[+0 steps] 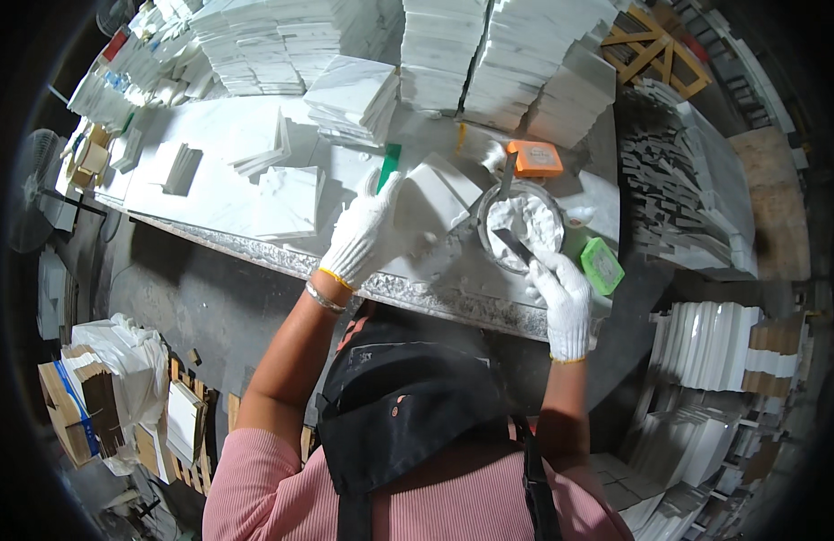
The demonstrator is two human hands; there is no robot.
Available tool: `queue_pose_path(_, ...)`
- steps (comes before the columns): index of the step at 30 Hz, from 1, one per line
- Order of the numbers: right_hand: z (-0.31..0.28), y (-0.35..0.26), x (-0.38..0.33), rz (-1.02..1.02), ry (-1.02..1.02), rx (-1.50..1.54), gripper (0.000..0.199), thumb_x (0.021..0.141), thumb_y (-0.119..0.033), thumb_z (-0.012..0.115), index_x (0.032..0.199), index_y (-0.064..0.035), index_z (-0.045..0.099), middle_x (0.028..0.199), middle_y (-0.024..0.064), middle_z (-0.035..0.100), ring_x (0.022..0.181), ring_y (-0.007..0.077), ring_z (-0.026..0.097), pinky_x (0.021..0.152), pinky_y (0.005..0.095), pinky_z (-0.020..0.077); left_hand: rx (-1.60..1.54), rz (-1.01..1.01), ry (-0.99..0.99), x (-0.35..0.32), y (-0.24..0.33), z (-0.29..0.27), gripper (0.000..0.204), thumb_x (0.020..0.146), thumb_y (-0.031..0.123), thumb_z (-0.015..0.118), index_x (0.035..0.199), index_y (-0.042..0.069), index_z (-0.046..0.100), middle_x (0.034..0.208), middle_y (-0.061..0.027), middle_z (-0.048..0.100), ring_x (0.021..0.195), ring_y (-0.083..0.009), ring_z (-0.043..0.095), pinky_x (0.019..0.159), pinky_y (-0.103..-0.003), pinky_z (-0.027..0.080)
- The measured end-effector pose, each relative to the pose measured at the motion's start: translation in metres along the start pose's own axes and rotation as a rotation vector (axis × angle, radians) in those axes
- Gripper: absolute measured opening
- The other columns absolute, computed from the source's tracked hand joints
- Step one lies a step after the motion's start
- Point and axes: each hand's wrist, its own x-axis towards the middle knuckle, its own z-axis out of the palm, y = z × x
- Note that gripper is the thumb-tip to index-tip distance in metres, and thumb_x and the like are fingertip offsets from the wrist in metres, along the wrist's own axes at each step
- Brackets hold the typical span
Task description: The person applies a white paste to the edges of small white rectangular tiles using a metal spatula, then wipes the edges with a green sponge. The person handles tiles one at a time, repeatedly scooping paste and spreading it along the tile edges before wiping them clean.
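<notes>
My left hand, in a white knit glove, is over the near part of the worktable, its fingers closed round the lower end of a flat green strip. Just right of it lie white marble-look tiles. A round bowl at the right holds white paste. My right hand, also gloved, grips a dark putty knife whose blade is over the paste. Another flat dark blade leans at the bowl's far rim.
An orange box stands beyond the bowl and a green box right of it. Tall tile stacks line the table's back. Smaller tile piles sit left of my left hand. The table's rough front edge runs before me.
</notes>
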Motion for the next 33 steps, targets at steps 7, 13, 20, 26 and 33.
queue_pose_path(7,0.032,0.015,0.074,-0.221,-0.25,-0.069,0.015,0.095,-0.011,0.065,0.103,0.0008,0.069,0.084,0.0051,0.07,0.065,0.0098,0.06,0.061,0.0246,0.0481,0.251,0.152,0.15,0.001,0.006,0.007,0.106,0.054,0.052,0.091,0.136,0.003,0.046,0.139,-0.023,0.044,0.126,-0.0446,0.046,0.095,-0.058,0.046)
queue_pose_path(13,0.041,0.011,0.097,-0.579,-0.181,-0.501,0.015,0.089,-0.01,0.07,0.1,-0.0002,0.073,0.09,0.01,0.073,0.07,0.0174,0.065,0.069,0.032,0.0513,0.101,0.186,-0.079,0.018,-0.001,0.0,0.112,0.059,0.047,0.088,0.149,0.003,0.038,0.15,-0.0239,0.043,0.138,-0.0436,0.042,0.11,-0.053,0.039)
queue_pose_path(20,0.053,0.01,0.098,-0.244,-0.319,-0.417,0.026,0.089,-0.016,0.068,0.114,-0.0095,0.074,0.101,0.0126,0.075,0.094,0.0269,0.07,0.086,0.0356,0.0528,-0.011,0.283,-0.036,0.02,-0.015,0.005,0.105,0.058,0.041,0.087,0.147,0.006,0.042,0.146,-0.0199,0.047,0.134,-0.0413,0.046,0.108,-0.047,0.043)
queue_pose_path(26,0.052,-0.003,0.096,-0.388,-0.384,-0.502,0.029,0.089,-0.015,0.067,0.117,-0.0109,0.074,0.104,0.0132,0.075,0.096,0.0306,0.069,0.087,0.0389,0.053,-0.05,0.247,-0.061,0.019,-0.017,0.006,0.108,0.058,0.039,0.089,0.148,0.008,0.04,0.147,-0.0193,0.046,0.133,-0.0418,0.047,0.109,-0.048,0.043)
queue_pose_path(33,0.054,-0.006,0.098,-0.533,-0.372,-0.587,0.032,0.091,-0.014,0.066,0.121,-0.0071,0.072,0.099,0.0135,0.075,0.087,0.0252,0.069,0.079,0.0354,0.0531,-0.045,0.249,-0.078,0.02,-0.014,0.002,0.107,0.056,0.036,0.09,0.148,0.009,0.041,0.147,-0.0187,0.046,0.132,-0.0427,0.048,0.108,-0.049,0.044)
